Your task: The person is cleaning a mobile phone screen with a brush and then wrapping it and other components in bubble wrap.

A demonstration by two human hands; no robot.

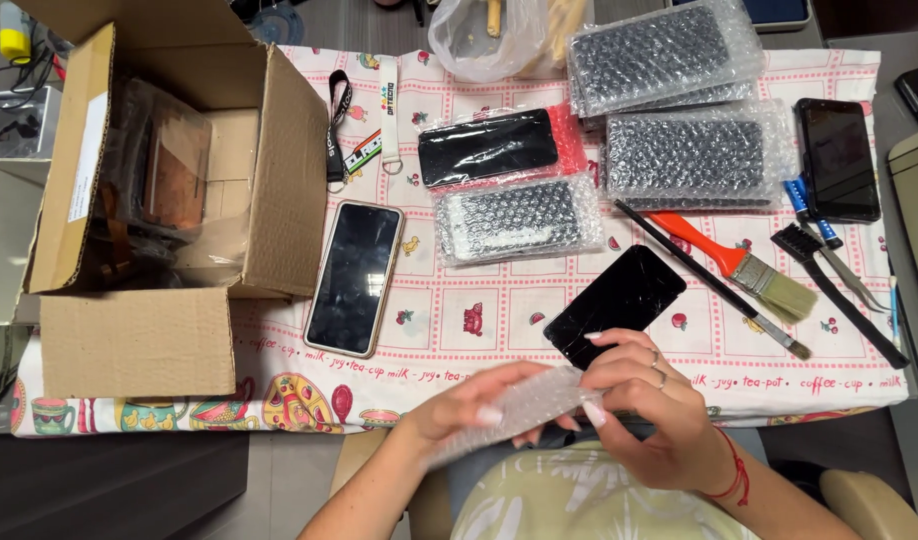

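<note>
Bubble-wrap pouch (pixel 519 410) gripped between both hands, left hand (pixel 469 405) underneath, right hand (pixel 644 400) pinching its end, near table edge (pixel 579 405)

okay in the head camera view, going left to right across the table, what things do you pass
Open cardboard box → gold-edged phone lying face up → bare black screen panel → orange-handled paintbrush → black phone at the far right.

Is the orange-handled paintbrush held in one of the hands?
No, the orange-handled paintbrush lies on the tablecloth, while both hands, left hand and right hand, hold a bubble-wrap pouch.
</note>
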